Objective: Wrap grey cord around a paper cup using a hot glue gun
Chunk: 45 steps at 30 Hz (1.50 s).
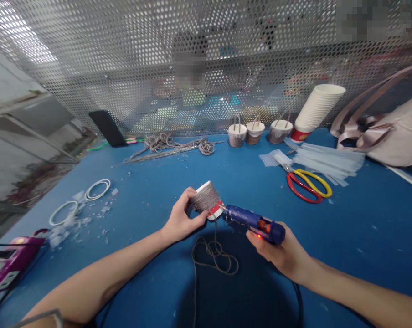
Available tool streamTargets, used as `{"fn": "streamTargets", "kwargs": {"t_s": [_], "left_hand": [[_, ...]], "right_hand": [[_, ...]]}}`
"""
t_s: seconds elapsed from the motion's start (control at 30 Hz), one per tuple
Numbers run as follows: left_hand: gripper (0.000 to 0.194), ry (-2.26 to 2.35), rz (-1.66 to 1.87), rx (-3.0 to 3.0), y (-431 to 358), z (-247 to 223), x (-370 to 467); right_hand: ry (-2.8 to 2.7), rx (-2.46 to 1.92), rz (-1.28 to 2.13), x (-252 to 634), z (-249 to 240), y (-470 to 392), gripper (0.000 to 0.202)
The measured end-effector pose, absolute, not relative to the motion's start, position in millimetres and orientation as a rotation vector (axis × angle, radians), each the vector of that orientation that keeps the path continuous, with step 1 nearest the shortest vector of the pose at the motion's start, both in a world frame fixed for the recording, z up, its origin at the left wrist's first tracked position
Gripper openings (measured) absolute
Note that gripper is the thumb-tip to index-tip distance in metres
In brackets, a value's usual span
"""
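My left hand (183, 216) is closed around a paper cup (206, 199) that lies tilted on its side. Grey cord is wound round most of the cup, leaving a red and white band bare at one end. From the cup a loose grey cord (214, 255) trails in loops onto the table. In my right hand (283, 255) is a blue hot glue gun (250, 221), its small red light lit. The gun's nozzle points left and is at the bare band; whether it touches is hard to see.
Yellow-and-red-handled scissors (306, 184) and clear glue sticks (329, 159) lie at right. Behind are cord-wrapped cups (237, 135), stacked paper cups (317, 109), a cord bundle (161, 143) and a phone (106, 128). White rings (97, 190) and a purple power strip (16, 262) are left.
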<state>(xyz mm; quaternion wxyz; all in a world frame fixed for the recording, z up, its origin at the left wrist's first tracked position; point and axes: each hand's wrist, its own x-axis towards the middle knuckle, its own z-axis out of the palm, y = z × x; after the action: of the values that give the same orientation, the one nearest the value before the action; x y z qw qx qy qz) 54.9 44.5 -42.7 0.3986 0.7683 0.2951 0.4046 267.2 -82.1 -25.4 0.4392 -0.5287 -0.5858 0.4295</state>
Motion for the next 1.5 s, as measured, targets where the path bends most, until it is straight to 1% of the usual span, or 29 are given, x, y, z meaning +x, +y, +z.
{"fn": "streamTargets", "kwargs": {"t_s": [0.1,0.33,0.57,0.63,0.77,0.97,1.03,1.1,1.27,1.3,1.4,1.5], "left_hand": [[0.02,0.739,1.009,1.944,44.1,-42.5,55.0],[0.02,0.699,1.044,1.963,44.7,-43.0,55.0],[0.02,0.687,1.019,1.945,45.2,-44.2,53.7],[0.02,0.661,1.028,1.934,45.6,-43.8,53.6],[0.021,0.64,1.044,1.913,45.9,-42.7,53.7],[0.02,0.668,1.051,1.902,45.6,-42.4,53.6],[0.019,0.707,1.059,1.886,45.6,-42.2,54.1],[0.02,0.753,1.067,1.873,45.2,-41.6,54.4],[0.02,0.849,1.099,1.921,42.2,-38.2,51.6],[0.021,0.856,1.115,1.946,41.4,-37.2,50.5],[0.022,0.862,1.145,2.02,38.9,-33.2,47.6],[0.022,0.897,1.143,2.058,36.5,-28.0,46.8]], "right_hand": [[-1.483,-1.316,1.043,267.0,-26.6,-82.4,0.026],[-1.412,-1.36,1.053,268.8,-31.2,-79.6,0.028],[-1.461,-1.349,1.028,267.8,-30.8,-80.2,0.028],[-1.412,-1.371,1.087,268.1,-30.2,-79.3,0.03],[-1.24,-1.413,1.321,269.5,-26.2,-76.1,0.035],[-1.188,-1.472,1.345,279.0,-13.4,-72.4,0.039],[-1.248,-1.541,1.251,284.4,-10.4,-70.0,0.039],[-1.371,-1.647,1.059,289.3,-10.5,-65.6,0.036],[-1.877,-1.926,0.344,292.7,-27.5,-50.5,0.016],[-1.988,-1.952,0.197,292.0,-32.1,-48.2,0.015],[-2.199,-1.934,-0.141,289.6,-41.7,-45.0,0.019],[-2.218,-1.896,-0.235,289.1,-43.4,-45.9,0.024]]}}
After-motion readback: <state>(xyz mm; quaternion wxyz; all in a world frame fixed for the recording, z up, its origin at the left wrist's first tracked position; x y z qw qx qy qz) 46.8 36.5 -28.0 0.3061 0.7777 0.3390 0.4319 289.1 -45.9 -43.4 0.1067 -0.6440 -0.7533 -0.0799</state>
